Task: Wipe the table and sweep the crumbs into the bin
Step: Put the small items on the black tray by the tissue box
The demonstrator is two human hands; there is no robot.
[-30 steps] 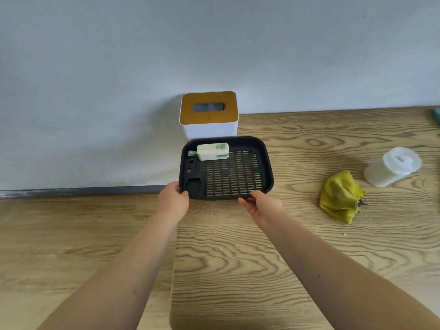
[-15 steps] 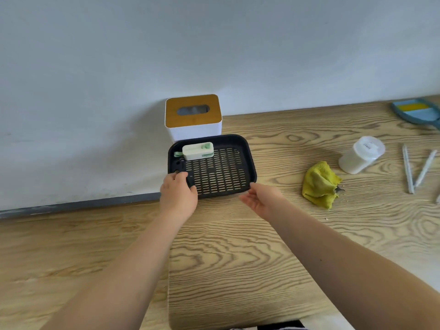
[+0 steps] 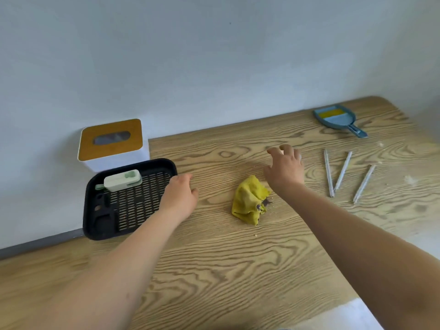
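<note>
1. One yellow cloth (image 3: 249, 201) lies crumpled mid-bench, crumbs (image 3: 264, 204) just beside it on the wood-grain bench (image 3: 214, 258) under a pale wall (image 3: 190, 55).
2. Left hand (image 3: 179, 198) rests at the black tray's (image 3: 95, 225) right rim, grip relaxed, holding nothing.
3. Right hand (image 3: 284, 171) hovers beyond the cloth, fingers loosely spread, empty.
4. Far right: blue dustpan (image 3: 338, 119).

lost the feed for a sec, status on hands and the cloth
Both hands empty: left hand open at black tray edge, right hand open beyond yellow cloth. Cloth crumpled, untouched. Three sticks lie right of it.
</note>
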